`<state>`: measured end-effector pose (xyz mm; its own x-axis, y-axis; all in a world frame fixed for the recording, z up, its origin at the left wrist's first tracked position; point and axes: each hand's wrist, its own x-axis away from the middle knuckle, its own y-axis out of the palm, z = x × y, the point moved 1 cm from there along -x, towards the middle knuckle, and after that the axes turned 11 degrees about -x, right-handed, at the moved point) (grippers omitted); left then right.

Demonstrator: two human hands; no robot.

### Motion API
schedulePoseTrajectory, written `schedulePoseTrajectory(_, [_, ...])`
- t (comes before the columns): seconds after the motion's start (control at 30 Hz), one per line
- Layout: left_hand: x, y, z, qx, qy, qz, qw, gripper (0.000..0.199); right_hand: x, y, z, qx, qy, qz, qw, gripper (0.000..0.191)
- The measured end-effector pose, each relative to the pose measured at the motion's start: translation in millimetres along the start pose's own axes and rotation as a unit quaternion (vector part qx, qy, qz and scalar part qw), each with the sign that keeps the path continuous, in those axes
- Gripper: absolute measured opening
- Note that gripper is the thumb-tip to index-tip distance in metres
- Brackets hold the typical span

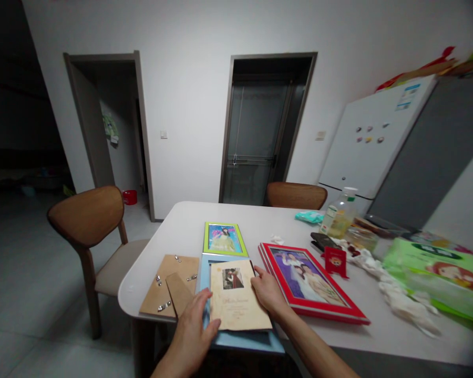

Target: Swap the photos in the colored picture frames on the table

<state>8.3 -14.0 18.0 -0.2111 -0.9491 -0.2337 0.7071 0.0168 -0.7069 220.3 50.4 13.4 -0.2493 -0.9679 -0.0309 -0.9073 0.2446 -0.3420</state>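
Note:
A cream printed sheet (238, 305) with a small photo on it lies over a light blue frame (256, 342) at the table's front edge. My left hand (195, 328) rests at the sheet's lower left edge, thumb and fingers apart. At the sheet's upper right edge, my right hand (267, 290) pinches the border, fingers together. Left of the blue frame is a brown backing board (163, 270) with metal clips and a folded-out stand. A green frame (224, 239) with a photo touches the blue frame's far end. Stacked red frames (327, 312) lie to the right.
On the table's right side are a bottle (339, 212), a glass jar (360, 239), a red booklet (335, 261), crumpled white cloth (398, 299) and a green package (441, 273). Wooden chairs stand at the left (89, 215) and far side (297, 195).

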Motion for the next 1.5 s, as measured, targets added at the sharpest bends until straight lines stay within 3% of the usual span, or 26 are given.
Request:
schedulePoseTrajectory(0.13, [3, 6.2, 3, -0.114, 0.068, -0.037, 0.991, 0.048, -3, 9, -6, 0.066, -0.025, 0.02, 0.997, 0.045])
schedulePoseTrajectory(0.27, [3, 5.3, 7, -0.184, 0.098, -0.06, 0.976, 0.044, -1, 12, -11, 0.106, -0.071, -0.006, 0.992, 0.041])
schedulePoseTrajectory(0.47, [3, 6.1, 11, -0.213, 0.118, -0.056, 0.968, 0.038, 7, 15, -14, 0.278, -0.136, 0.017, 0.951, 0.028])
schedulePoseTrajectory(0.6, [9, -1.5, -5, -0.196, 0.123, -0.033, 0.972, 0.046, 9, 14, -8, 0.334, -0.158, 0.037, 0.928, 0.032])
schedulePoseTrajectory(0.73, [13, -27.9, -39, -0.232, 0.066, -0.019, 0.97, 0.051, 15, 19, -14, 0.321, -0.173, 0.029, 0.931, 0.032])
schedulePoseTrajectory(0.8, [12, -41.4, -60, -0.275, 0.011, -0.011, 0.961, 0.055, 24, 31, -25, 0.286, -0.199, 0.003, 0.937, 0.033])
schedulePoseTrajectory(0.9, [8, -51.9, -86, -0.328, -0.041, 0.015, 0.944, 0.057, 43, 64, -45, 0.238, -0.257, -0.096, 0.932, 0.032])
schedulePoseTrajectory(1.0, [6, -51.2, -101, -0.333, -0.019, 0.04, 0.942, 0.052, 61, 102, -57, 0.241, -0.298, -0.179, 0.906, 0.039])
schedulePoseTrajectory(1.1, [7, -50.3, -110, -0.313, 0.003, 0.065, 0.948, 0.047, 69, 128, -60, 0.267, -0.3, -0.191, 0.896, 0.045])
schedulePoseTrajectory(1.17, [7, -53.1, -112, -0.298, 0.009, 0.077, 0.951, 0.045, 69, 133, -61, 0.252, -0.284, -0.19, 0.905, 0.042])
schedulePoseTrajectory(1.3, [4, -61.2, -97, -0.269, 0.038, 0.094, 0.958, 0.043, 70, 114, -66, 0.157, -0.282, -0.178, 0.93, 0.043])
schedulePoseTrajectory(1.4, [2, -59.1, -66, -0.24, 0.07, 0.108, 0.962, 0.042, 72, 80, -67, 0.113, -0.295, -0.17, 0.933, 0.033])
schedulePoseTrajectory(1.5, [-1, -45.0, -28, -0.219, 0.092, 0.06, 0.97, 0.042, 73, 38, -59, 0.102, -0.29, -0.17, 0.936, 0.034])
